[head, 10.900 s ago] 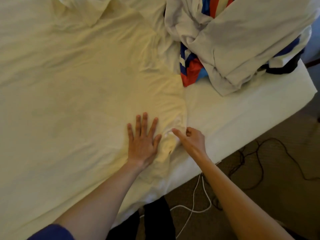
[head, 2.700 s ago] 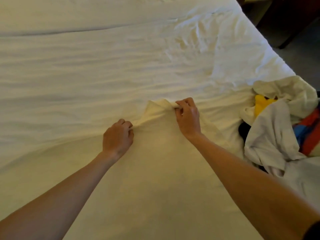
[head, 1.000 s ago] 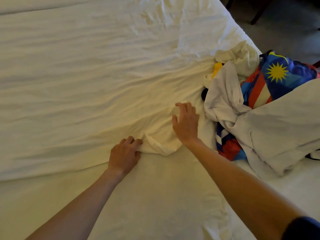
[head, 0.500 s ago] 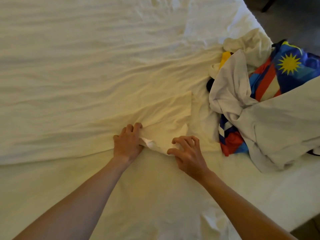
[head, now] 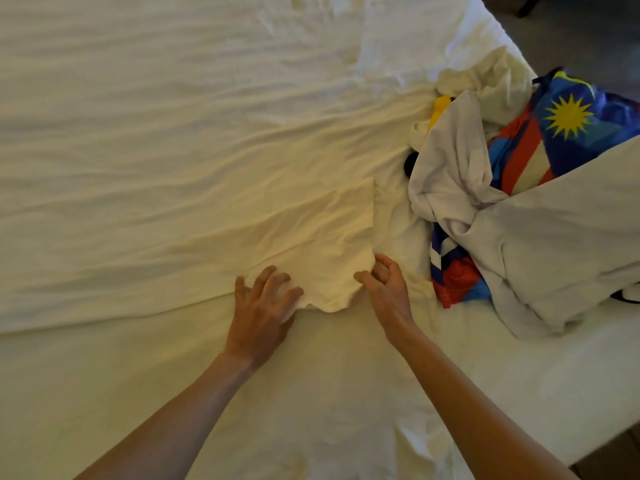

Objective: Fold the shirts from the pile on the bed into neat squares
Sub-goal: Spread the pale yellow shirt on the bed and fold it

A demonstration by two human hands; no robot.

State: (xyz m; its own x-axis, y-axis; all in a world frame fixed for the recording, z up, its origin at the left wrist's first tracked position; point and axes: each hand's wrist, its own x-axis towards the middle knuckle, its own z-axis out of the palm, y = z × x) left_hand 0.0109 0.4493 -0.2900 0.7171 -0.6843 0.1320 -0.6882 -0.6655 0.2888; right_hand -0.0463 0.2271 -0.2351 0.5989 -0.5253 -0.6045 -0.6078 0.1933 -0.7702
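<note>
A cream shirt (head: 322, 244) lies spread on the bed (head: 138, 133), its near part folded into a rough flap with a straight right edge, just left of the pile (head: 519, 209). The left hand (head: 263, 306) rests on the flap's near left corner, fingers spread and nearly flat, gripping nothing, probably to pin the fold so it does not spring back. The right hand (head: 386, 289) sits at the flap's near right corner, fingers loosely curled and thumb toward the cloth; whether it pinches the edge or only touches it I cannot tell. Both hands work the near edge because that hem is uneven.

Counted: 2 hands and 1 shirt being folded. The pile shows at least 3 garments: a grey-white shirt (head: 540, 244), a blue, red and yellow printed one (head: 568, 133), and a cream one (head: 491, 81) behind.
</note>
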